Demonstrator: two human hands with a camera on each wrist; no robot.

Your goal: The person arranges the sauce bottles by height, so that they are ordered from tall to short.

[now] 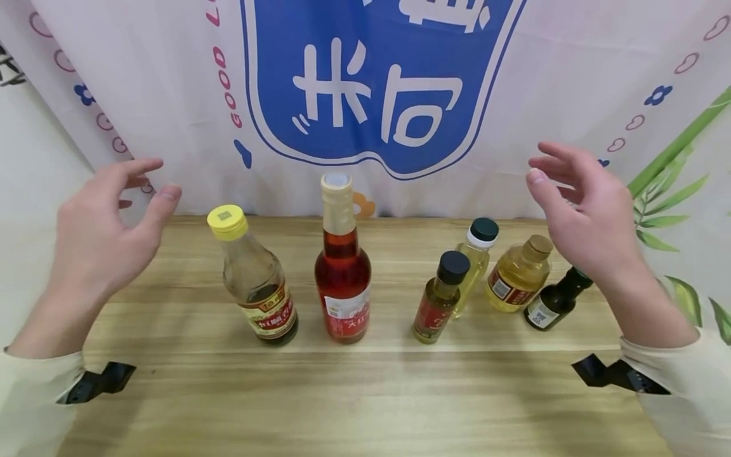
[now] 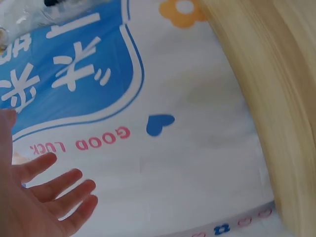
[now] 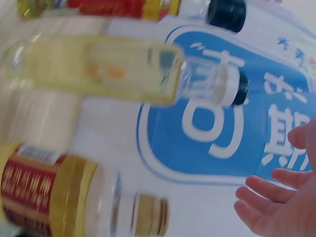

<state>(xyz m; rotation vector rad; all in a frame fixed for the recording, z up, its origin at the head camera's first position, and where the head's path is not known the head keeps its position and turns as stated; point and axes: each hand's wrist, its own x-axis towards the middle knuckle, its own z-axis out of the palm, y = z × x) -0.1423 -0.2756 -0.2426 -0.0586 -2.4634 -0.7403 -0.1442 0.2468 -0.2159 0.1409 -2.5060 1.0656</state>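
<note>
My left hand (image 1: 108,222) is raised at the left with relaxed fingers, holding nothing. Nearest to it stands a bottle with a yellow cap (image 1: 259,279) and dark liquid low inside. Beside that is a tall bottle of red liquid (image 1: 344,285). On the other side my right hand (image 1: 591,203) hovers, fingers loosely bent and holding nothing. Below it, a small dark bottle (image 1: 554,301) is partly hidden by the wrist. To its left are a yellow oil bottle with a tan cap (image 1: 518,276), a slim pale-yellow bottle (image 1: 473,270) and a small black-capped bottle (image 1: 436,301).
All the bottles stand upright on a wooden table (image 1: 354,406). Behind the table hangs a white cloth (image 1: 188,127) with a blue printed panel (image 1: 371,82). Green bamboo leaves (image 1: 668,222) are printed at the right.
</note>
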